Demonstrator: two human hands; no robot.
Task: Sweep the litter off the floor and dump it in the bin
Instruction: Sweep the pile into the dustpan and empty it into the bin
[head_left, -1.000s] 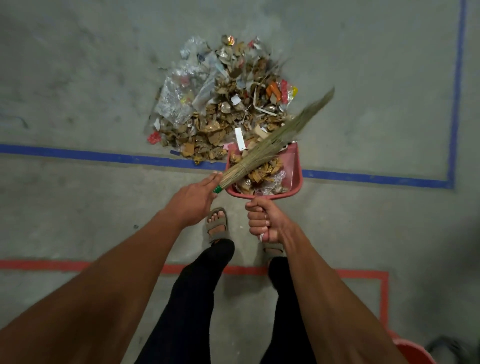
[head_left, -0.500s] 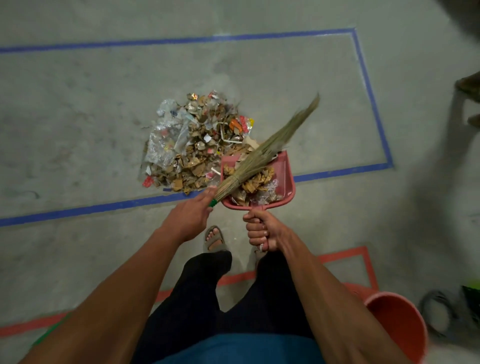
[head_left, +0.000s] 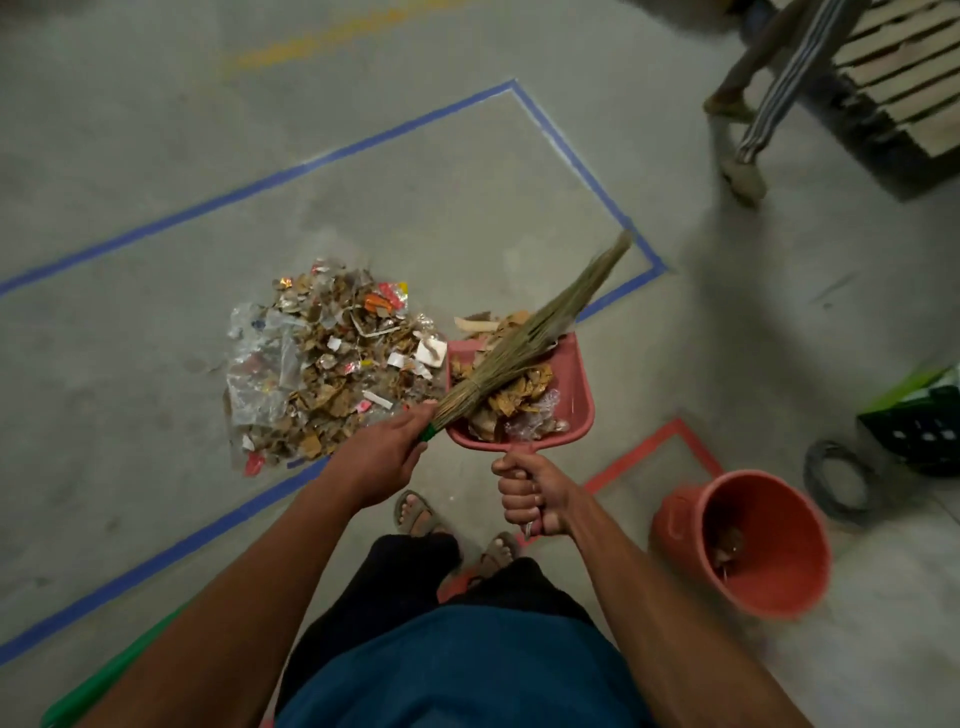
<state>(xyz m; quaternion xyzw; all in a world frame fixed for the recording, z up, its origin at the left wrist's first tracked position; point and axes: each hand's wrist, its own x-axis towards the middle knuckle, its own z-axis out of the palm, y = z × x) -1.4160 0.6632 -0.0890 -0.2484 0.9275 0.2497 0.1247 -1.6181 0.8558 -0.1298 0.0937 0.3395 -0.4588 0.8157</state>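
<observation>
A pile of litter (head_left: 322, 358), cardboard scraps, wrappers and clear plastic, lies on the concrete floor inside a blue tape rectangle. My left hand (head_left: 382, 457) grips the green-banded handle of a grass broom (head_left: 540, 332), whose bristles lie across a red dustpan (head_left: 574, 400). The dustpan holds cardboard scraps and plastic. My right hand (head_left: 530, 493) grips the dustpan's handle. An orange-red bin (head_left: 748, 545) stands on the floor at the right, with a little litter at its bottom.
Another person's legs (head_left: 748, 130) stand at the upper right beside a wooden pallet (head_left: 898, 67). A green and black crate (head_left: 919, 421) and a coiled cable (head_left: 836, 480) lie right of the bin. Red tape (head_left: 670, 441) marks the floor near my sandalled feet (head_left: 415, 512).
The view has turned right, bringing the bin fully into sight. The loaded dustpan has come away from the pile to its right, with the broom still lying across it.
</observation>
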